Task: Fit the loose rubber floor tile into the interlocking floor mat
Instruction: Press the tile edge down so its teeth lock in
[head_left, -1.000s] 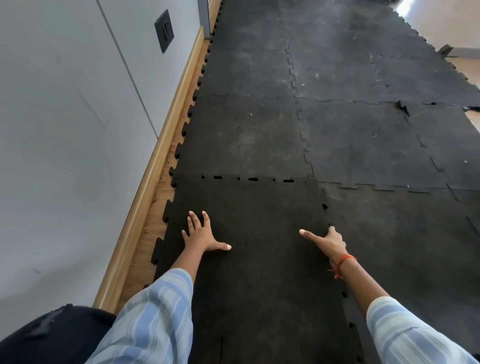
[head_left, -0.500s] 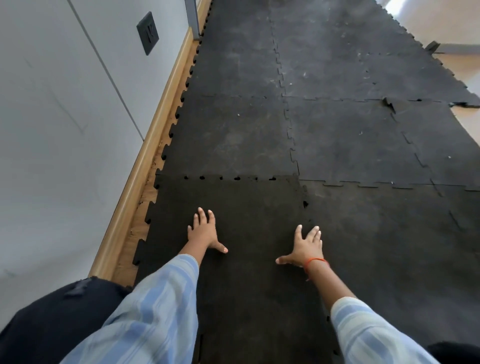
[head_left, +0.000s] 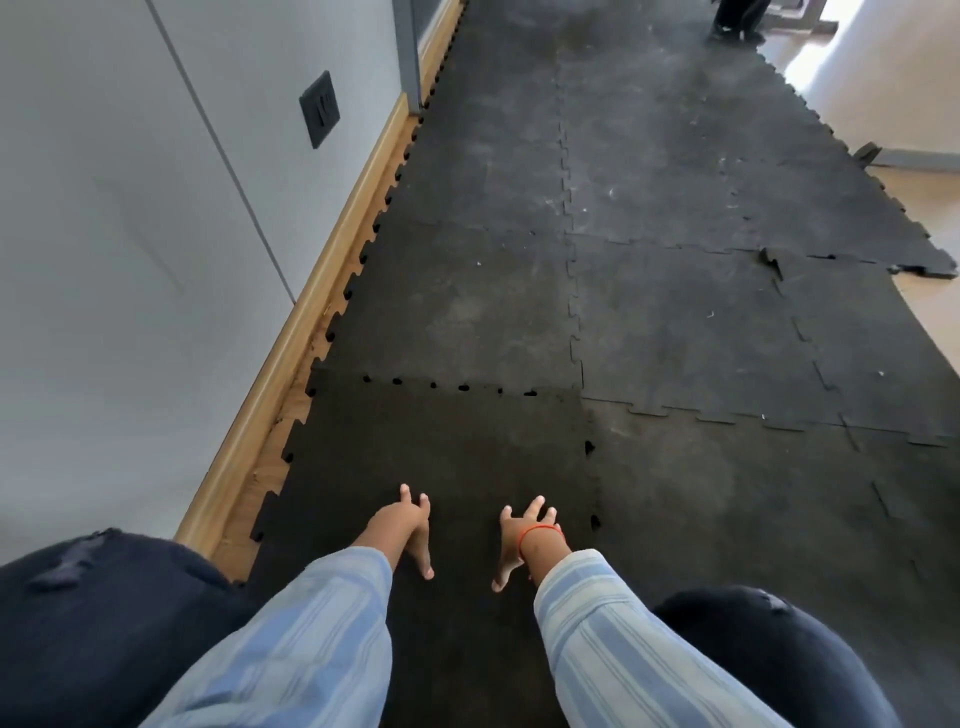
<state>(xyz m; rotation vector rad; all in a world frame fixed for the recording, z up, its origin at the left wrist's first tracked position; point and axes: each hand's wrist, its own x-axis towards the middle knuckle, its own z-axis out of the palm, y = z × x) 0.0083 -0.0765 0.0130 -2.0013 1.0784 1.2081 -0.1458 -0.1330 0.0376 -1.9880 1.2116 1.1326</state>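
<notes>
The loose black rubber tile (head_left: 441, 447) lies flat in front of me, its toothed far edge against the interlocking floor mat (head_left: 675, 322). Small dark gaps show along that far seam and at two spots on the tile's right edge. My left hand (head_left: 408, 530) and my right hand (head_left: 524, 535) rest near the tile's middle, fingers spread, palms down on the rubber, holding nothing. An orange band circles my right wrist. My striped sleeves and dark knees fill the bottom of the view.
A grey wall (head_left: 130, 260) with a wooden skirting board (head_left: 291, 358) runs along the left, with a black wall plate (head_left: 319, 110) on it. A lifted mat corner (head_left: 774, 260) shows at the right. Bare pale floor (head_left: 930, 218) lies beyond the mat's right edge.
Both hands have drawn back toward me and closer together on the tile. The camera has risen and tilted up, showing more of the mat ahead.
</notes>
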